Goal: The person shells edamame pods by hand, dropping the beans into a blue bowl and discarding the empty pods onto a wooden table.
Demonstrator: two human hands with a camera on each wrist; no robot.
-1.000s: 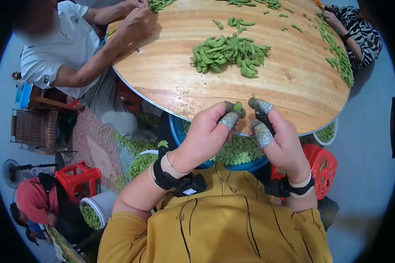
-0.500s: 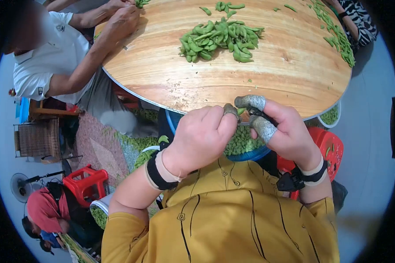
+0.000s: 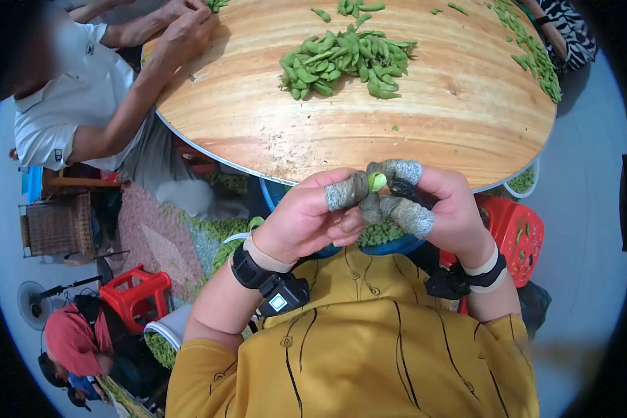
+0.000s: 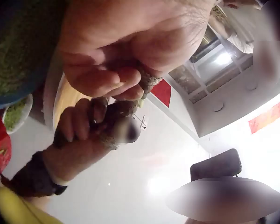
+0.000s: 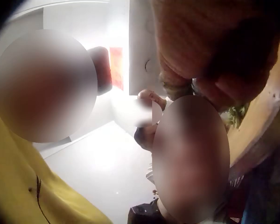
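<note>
A green soybean pod [image 3: 377, 181] shows pale green between the fingertips of both hands, over the near table edge in the head view. My left hand [image 3: 301, 212] pinches it from the left with its wrapped thumb and finger, while the other fingers curl toward the palm. From the right, my right hand [image 3: 451, 205] pinches it too. Grey tape covers its thumb and a finger [image 3: 405, 171]. Below the hands, shelled green beans [image 3: 380, 234] fill a blue basin [image 3: 409, 246], partly hidden. In the left wrist view the fingers hide most of the pod.
A pile of pods [image 3: 348, 61] lies on the wooden table [image 3: 425, 132], with more pods [image 3: 533, 59] along its right edge. A person [image 3: 83, 97] sits at left. Red stools [image 3: 138, 296] and buckets [image 3: 164, 333] of green pods or beans stand around.
The hands have come together from slightly apart, and both now grip the pod. Over the last half second the left hand has rolled, turning its palm side into view. The head view has shifted slightly.
</note>
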